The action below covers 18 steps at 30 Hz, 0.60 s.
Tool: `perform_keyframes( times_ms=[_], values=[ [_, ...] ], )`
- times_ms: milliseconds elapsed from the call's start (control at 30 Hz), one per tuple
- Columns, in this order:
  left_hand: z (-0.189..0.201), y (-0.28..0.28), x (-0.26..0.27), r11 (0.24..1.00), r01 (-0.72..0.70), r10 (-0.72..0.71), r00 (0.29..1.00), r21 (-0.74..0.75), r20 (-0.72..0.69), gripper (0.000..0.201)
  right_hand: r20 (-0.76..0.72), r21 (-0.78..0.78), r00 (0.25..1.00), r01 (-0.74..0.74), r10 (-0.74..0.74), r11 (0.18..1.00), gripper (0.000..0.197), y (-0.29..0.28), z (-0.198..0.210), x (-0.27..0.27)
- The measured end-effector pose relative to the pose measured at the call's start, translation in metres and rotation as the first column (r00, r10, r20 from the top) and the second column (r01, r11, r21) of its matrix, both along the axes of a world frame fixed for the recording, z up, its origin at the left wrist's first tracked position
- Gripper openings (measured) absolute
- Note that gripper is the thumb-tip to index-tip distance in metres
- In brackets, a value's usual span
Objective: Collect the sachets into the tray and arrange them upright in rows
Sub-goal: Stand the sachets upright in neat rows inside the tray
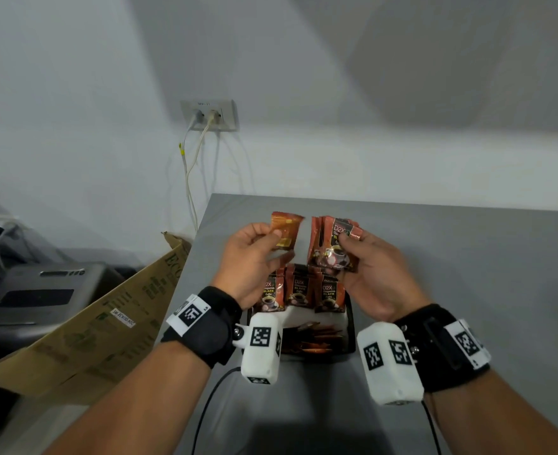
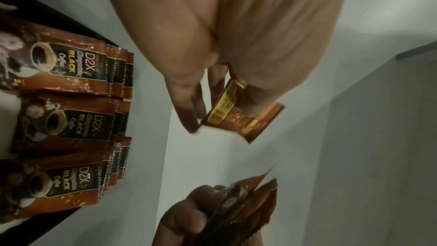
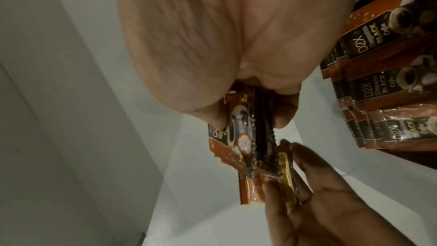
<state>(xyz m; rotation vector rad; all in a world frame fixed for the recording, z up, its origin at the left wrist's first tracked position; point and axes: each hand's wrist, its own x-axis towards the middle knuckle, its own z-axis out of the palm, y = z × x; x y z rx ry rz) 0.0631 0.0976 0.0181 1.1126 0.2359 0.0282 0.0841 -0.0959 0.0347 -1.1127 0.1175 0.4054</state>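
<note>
My left hand (image 1: 254, 247) pinches a single brown coffee sachet (image 1: 285, 233) by its lower part, back side showing, also the sachet (image 2: 243, 119) in the left wrist view. My right hand (image 1: 366, 257) grips a stack of sachets (image 1: 335, 246) fronts towards me, the same stack (image 3: 238, 137) in the right wrist view. Both hands hover above the far end of a black tray (image 1: 349, 323). Three rows of upright sachets (image 1: 299, 290) stand in the tray's far part; several sachets (image 1: 313, 339) lie flat in the near part.
The tray sits on a grey table (image 1: 451, 290) against a white wall. A cardboard box (image 1: 100, 323) leans at the table's left edge, with a grey machine (image 1: 41, 297) beyond it. Cables (image 1: 190, 178) hang from a wall socket (image 1: 209, 115).
</note>
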Motion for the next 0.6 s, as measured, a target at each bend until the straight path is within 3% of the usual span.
perform_keyframes(
  times_ms=[100,267,400,533,600],
  values=[
    [0.004,-0.002,-0.003,0.986,0.083,-0.082,0.997,-0.143,0.014,0.015,0.006,-0.002,1.0,-0.01,0.01,1.0,0.035,0.002,-0.002,-0.001],
    [0.004,-0.01,-0.006,0.966,0.225,-0.224,0.974,-0.127,0.027,0.035,0.076,-0.099,0.995,-0.051,0.059,0.994,0.027,0.012,-0.003,-0.004],
    [0.003,-0.008,-0.006,0.973,0.206,-0.202,0.978,-0.105,0.052,0.029,0.156,-0.223,0.985,-0.034,0.07,0.974,0.019,0.017,-0.003,-0.004],
    [0.004,0.004,-0.004,0.994,0.107,-0.108,0.991,0.009,0.074,0.015,0.241,-0.351,0.969,0.029,0.06,0.936,0.018,0.015,-0.004,-0.002],
    [0.008,0.002,-0.005,0.99,0.124,-0.13,0.987,0.06,0.098,0.011,0.292,-0.392,0.954,0.058,0.065,0.918,0.019,0.018,-0.005,-0.003]
  ],
)
